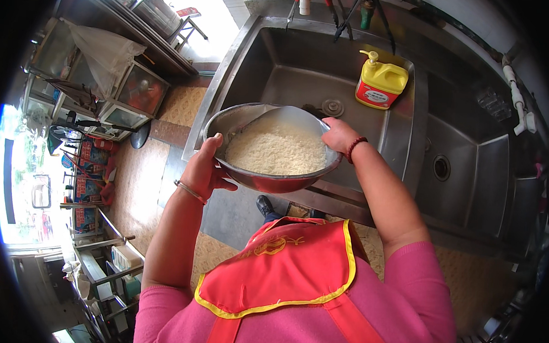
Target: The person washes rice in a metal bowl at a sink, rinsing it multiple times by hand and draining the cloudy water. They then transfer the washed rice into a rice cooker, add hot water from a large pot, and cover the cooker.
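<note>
Between my hands is a round metal bowl (268,182), held over the front edge of the sink. White rice (278,148) fills much of it, with some cloudy liquid along the far side. My left hand (205,169) grips the bowl's left side, thumb up at the rim and the other fingers partly hidden beneath. At the right rim, my right hand (341,139) is closed on the edge. Beyond the bowl, the steel sink basin (296,72) shows its round drain (332,107).
A yellow pump jug (381,83) with a red label stands in the sink's right back corner. A second basin (461,184) lies to the right. Hoses and a tap (366,14) hang at the back. Glass-fronted cabinets (141,91) and a metal rack (111,262) stand on the left.
</note>
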The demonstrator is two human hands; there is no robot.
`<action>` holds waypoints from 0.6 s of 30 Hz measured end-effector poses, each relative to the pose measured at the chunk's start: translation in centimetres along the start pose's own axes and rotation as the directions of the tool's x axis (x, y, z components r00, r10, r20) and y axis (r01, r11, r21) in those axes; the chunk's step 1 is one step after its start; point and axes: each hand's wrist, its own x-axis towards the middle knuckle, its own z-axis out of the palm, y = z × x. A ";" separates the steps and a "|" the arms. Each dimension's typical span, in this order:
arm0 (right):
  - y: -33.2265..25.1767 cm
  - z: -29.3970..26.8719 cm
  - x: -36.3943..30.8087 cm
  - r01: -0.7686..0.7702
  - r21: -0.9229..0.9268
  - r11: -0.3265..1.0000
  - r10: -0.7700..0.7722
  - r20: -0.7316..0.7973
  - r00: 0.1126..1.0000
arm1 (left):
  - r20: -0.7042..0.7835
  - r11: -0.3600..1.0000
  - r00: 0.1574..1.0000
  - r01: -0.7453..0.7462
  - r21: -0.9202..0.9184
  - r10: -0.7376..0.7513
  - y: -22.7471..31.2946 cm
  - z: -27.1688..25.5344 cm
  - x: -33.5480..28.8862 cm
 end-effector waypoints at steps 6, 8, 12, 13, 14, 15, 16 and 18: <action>0.8 0.3 0.4 -0.018 0.062 0.998 0.016 0.030 0.999 | -0.016 1.000 1.000 -0.003 0.008 0.003 0.3 0.2 0.1; 0.9 0.3 0.4 -0.029 0.081 0.996 0.027 0.024 0.999 | -0.025 1.000 1.000 0.007 0.013 -0.007 0.4 0.3 0.0; 0.7 0.3 0.3 -0.046 0.061 0.997 0.045 0.020 0.999 | -0.025 1.000 1.000 -0.005 0.013 0.005 0.5 0.4 0.0; 0.6 0.2 0.3 -0.043 0.046 0.998 0.042 0.018 0.999 | -0.027 1.000 1.000 -0.005 0.015 0.005 0.5 0.4 0.1; 0.5 0.2 0.2 -0.055 0.073 0.996 0.053 0.036 0.998 | -0.029 1.000 1.000 -0.008 0.018 0.009 0.5 0.3 0.1; 0.4 0.1 0.1 -0.066 0.099 0.993 0.061 0.051 0.997 | -0.029 1.000 1.000 -0.003 0.016 0.004 0.5 0.3 0.2; 0.3 0.1 0.1 -0.077 0.125 0.989 0.069 0.066 0.995 | -0.028 1.000 1.000 -0.002 0.016 0.002 0.5 0.2 0.3; 0.3 -0.1 -0.1 -0.059 0.136 0.989 0.049 0.078 0.996 | -0.031 1.000 1.000 0.006 0.015 -0.006 0.4 0.1 0.5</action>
